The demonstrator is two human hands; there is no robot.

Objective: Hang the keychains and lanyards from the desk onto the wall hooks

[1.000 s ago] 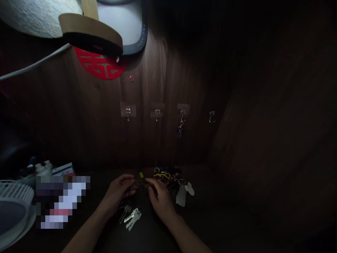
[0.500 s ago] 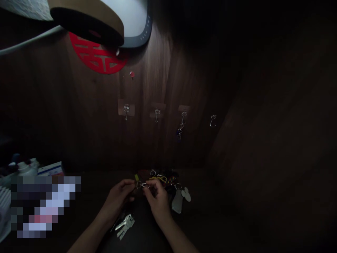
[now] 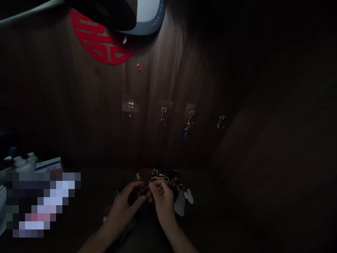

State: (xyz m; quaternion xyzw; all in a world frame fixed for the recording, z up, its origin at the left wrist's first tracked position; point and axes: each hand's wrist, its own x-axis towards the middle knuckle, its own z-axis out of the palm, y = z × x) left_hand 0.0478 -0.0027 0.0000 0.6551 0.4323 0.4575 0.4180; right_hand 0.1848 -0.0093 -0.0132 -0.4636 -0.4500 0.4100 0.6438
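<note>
Both hands meet over the dark surface at the lower middle, close to a pile of key chains. My left hand [image 3: 125, 205] curls its fingers and thumb round a metal key ring [image 3: 143, 189], partly hidden by the fingers. My right hand [image 3: 163, 198] pinches the same key ring from the other side, thumb against forefinger. Below my left hand, keys [image 3: 128, 230] show only dimly. Just beyond the hands lie a yellow cord [image 3: 162, 179] and other rings. Beside my right hand rest a grey tag [image 3: 180, 203] and a pale three-lobed tag [image 3: 189, 196].
Several metal hooks [image 3: 131, 105] line the dark wooden wall; a small key chain [image 3: 185, 131] hangs from one. Higher up are a red round cut-out [image 3: 105, 42] and a cap [image 3: 150, 21]. White bottles [image 3: 22, 164] and a box [image 3: 50, 165] stand at left.
My left hand has turned and closed further round the key ring, and my right hand has drawn in against it. The keys below have become mostly hidden. The view has shifted slightly.
</note>
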